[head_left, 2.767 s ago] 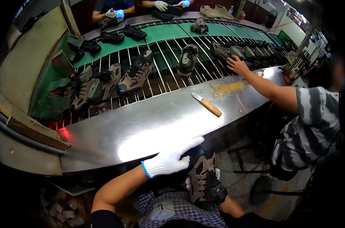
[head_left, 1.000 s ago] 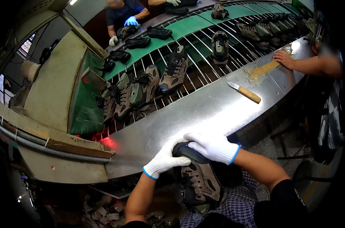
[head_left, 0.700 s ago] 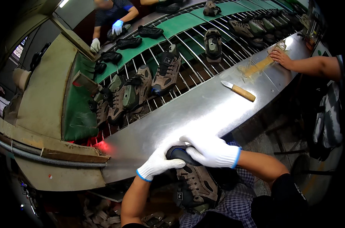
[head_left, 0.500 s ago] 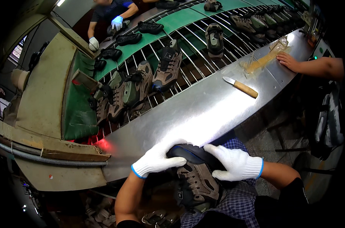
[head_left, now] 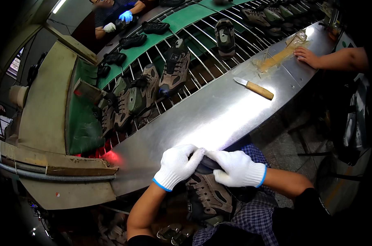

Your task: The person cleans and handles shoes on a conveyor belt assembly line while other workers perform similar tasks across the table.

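A brown-and-black lace-up shoe [head_left: 210, 192] rests against my lap, its toe pointing away from me. My left hand [head_left: 178, 165], in a white knit glove with a blue cuff, is closed on the toe end. From the other side my right hand [head_left: 240, 169], gloved alike, grips the same end, and the fingertips of both meet over the toe. Between the hands shows a dark rounded toe edge [head_left: 207, 164]; the fingers cover the rest of it. A checked cloth [head_left: 257, 215] lies under and beside the shoe.
Ahead runs a metal bench [head_left: 202, 119] with a wooden-handled knife [head_left: 255, 88] on it. Another person's bare hand [head_left: 308, 56] rests at its right. Behind are a rod conveyor [head_left: 196, 69] carrying several shoes and a green belt [head_left: 186, 18]. A machine housing [head_left: 46, 106] stands left.
My right hand has moved left and my left hand's fingers have come to the toe tip, so both now meet there. The dark strip on the shoe's right is now mostly covered.
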Available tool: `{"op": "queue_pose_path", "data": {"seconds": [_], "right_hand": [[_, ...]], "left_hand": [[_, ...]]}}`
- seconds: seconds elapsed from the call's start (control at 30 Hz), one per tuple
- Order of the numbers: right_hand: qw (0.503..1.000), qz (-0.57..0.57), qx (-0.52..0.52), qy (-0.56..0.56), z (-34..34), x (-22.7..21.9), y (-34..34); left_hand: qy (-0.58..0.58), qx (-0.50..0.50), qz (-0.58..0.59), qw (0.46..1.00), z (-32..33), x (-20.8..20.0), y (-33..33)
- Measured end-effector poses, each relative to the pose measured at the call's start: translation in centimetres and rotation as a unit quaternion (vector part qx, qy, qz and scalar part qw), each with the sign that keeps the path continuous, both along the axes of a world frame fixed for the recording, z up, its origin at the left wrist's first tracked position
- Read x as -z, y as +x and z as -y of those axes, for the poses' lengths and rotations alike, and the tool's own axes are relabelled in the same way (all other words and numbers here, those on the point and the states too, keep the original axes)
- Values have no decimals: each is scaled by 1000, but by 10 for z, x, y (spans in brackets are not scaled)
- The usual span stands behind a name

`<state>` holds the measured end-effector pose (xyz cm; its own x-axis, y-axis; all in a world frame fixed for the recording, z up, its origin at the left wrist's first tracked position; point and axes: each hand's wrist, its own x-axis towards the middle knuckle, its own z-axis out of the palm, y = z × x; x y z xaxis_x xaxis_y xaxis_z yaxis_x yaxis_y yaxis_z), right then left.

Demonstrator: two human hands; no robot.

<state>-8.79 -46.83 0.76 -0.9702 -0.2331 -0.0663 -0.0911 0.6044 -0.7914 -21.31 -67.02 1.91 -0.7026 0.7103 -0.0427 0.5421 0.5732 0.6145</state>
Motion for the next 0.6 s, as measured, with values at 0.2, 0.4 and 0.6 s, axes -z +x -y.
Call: {"op": "queue_pose_path", "data": {"seconds": [0.2, 0.4, 0.6], "right_hand": [[993, -95, -55, 36, 1, -6, 35], [996, -61, -43, 49, 6, -15, 52], [994, -15, -96, 59, 23, -51, -17]], "left_hand": [[37, -25, 27, 999, 3, 9, 8], [424, -286, 308, 802, 21, 43, 35], [443, -250, 257, 822, 21, 25, 40]]}}
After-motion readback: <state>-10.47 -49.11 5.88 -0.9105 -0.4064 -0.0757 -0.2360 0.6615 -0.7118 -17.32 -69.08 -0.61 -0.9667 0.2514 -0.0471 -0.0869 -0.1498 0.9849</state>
